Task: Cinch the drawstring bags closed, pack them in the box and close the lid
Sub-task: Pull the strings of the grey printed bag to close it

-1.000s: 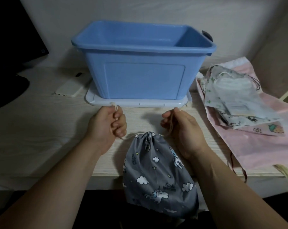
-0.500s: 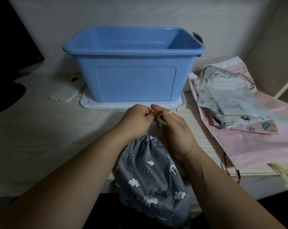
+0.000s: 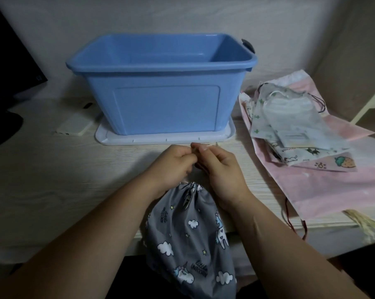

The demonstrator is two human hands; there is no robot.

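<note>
Head view, forward and down, close

A grey drawstring bag [image 3: 188, 234] printed with unicorns and clouds is seen with its mouth gathered tight. Its top is laid on the worktop [image 3: 53, 180] and its body is hung over the front edge. The blue box [image 3: 165, 104] is stood open on its pale lid [image 3: 109, 139] (which lies flat beneath it). Further bags [image 3: 290, 121] are piled flat at the right.
</note>
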